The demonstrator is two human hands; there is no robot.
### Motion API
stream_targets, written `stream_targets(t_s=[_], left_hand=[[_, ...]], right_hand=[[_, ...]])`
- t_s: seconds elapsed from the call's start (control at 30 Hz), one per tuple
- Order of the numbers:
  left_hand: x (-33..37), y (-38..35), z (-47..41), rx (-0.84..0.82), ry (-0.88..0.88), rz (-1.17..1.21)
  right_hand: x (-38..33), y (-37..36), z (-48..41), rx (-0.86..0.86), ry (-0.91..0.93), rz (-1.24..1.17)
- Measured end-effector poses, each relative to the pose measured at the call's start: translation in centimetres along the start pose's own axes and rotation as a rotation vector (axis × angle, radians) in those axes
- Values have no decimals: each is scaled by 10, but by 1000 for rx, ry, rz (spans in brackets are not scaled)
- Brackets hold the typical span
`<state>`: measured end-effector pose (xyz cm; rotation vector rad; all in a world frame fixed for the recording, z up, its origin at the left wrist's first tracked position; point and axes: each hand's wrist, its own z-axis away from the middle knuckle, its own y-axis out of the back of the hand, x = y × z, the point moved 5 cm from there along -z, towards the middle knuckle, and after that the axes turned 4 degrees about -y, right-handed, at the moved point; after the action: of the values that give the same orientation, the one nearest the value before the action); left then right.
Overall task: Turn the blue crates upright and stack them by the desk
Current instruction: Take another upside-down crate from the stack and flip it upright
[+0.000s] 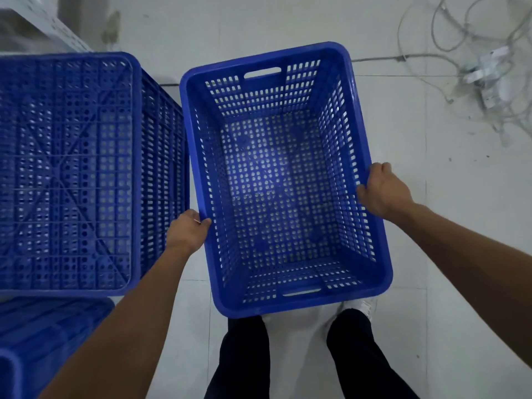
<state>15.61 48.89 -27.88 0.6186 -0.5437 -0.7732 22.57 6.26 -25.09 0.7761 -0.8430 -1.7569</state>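
Observation:
An upright blue perforated crate (371, 272) fills the middle of the view, its open top facing me and nothing inside it. My left hand (188, 231) grips its left long rim, fingers curled over the edge. My right hand (383, 190) grips the right long rim. To the left stands another blue crate (66, 168) turned upside down, its ribbed bottom facing up. Part of a third blue crate (43, 335) shows at the lower left corner.
The floor is pale tile. My legs in dark trousers (244, 358) and white shoes stand just behind the held crate. A tangle of white cables and a power strip (486, 76) lies at the upper right. A white perforated surface (43, 27) shows at the top left.

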Motion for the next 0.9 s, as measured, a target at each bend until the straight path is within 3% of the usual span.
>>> stream_targets(t_s=[0.13,0.43,0.63,0.9], left_hand=[[21,14,-17,0,-52,-34],[20,17,-35,-36,-13,195],[19,13,-34,-5,51,391],[28,13,-20,128,17,114]], right_hand=[[-3,7,-24,40,-61,8],[-2,1,-39,-142,-242,-42],[0,-3,-33,-94,-334,-75],[6,-12,-13,-8,-327,-48]])
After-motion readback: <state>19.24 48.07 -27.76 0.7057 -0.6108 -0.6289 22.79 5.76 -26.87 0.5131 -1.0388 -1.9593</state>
